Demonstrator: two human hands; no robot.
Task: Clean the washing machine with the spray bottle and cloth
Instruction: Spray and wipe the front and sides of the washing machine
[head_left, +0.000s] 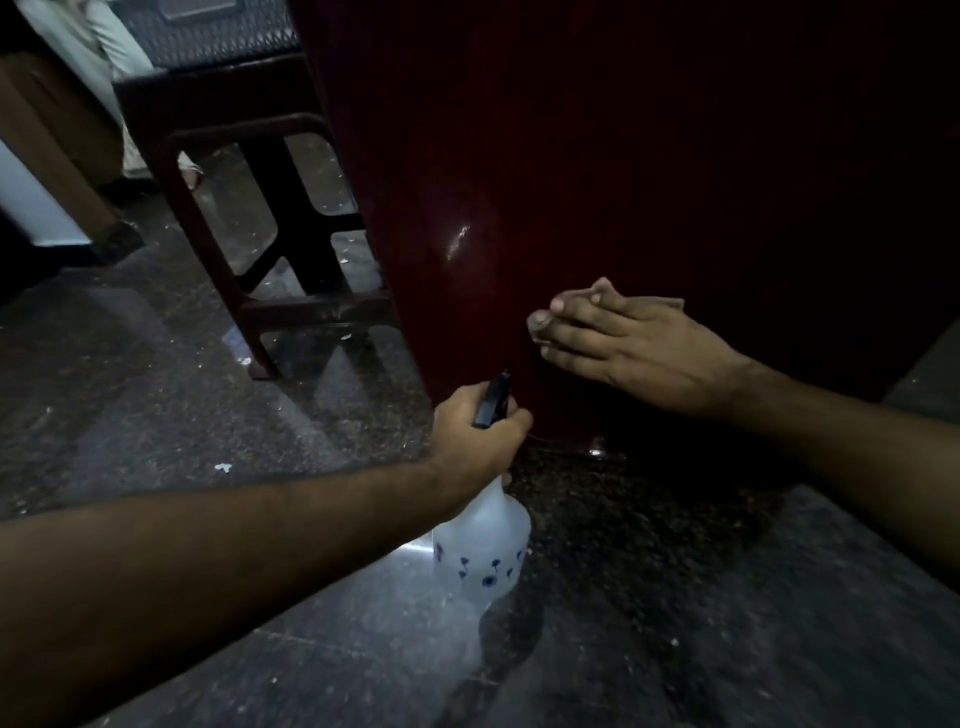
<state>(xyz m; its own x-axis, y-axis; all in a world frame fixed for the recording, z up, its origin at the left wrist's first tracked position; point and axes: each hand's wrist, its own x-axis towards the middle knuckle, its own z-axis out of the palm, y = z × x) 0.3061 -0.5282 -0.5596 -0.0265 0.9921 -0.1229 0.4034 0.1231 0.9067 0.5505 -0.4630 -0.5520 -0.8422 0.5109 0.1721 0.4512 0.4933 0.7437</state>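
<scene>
The left grip (480, 434) clamped the spray bottle (483, 551) by its neck, body hanging at 6 o'clock; the right grip (618, 343) pressed flat against the washing machine (649, 156), at 1 o'clock from the bottle.

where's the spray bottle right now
In the head view, the spray bottle is low at centre, held by its neck in the left hand, just above the floor beside the dark red washing machine.

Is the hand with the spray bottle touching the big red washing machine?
Cannot tell. In the head view the left hand grips the spray bottle right beside the washing machine, but dim light hides any contact or gap.
</scene>
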